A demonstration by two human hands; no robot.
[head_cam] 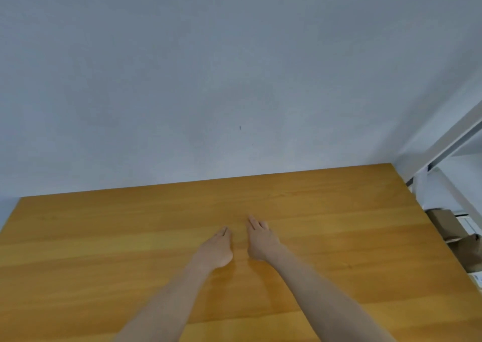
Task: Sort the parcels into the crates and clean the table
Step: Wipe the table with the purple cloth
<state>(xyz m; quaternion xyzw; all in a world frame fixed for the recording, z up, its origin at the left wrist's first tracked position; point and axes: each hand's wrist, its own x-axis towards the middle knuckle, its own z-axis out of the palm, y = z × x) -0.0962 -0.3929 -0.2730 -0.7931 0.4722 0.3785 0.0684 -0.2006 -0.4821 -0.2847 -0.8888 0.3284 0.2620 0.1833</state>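
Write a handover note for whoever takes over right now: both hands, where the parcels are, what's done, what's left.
Left hand: open, fingers straight, over the middle of the table, nothing in its grip.
Right hand: open, fingers straight, close beside the left, nothing held.
Parcels: brown cardboard parcels sit beyond the table's right edge, below a white shelf frame. Whether they are in a crate cannot be told; no crate shows.
Done: no parcel in view is on the table.
Left: confirm the sorting, then wipe the table; no cloth is in view.
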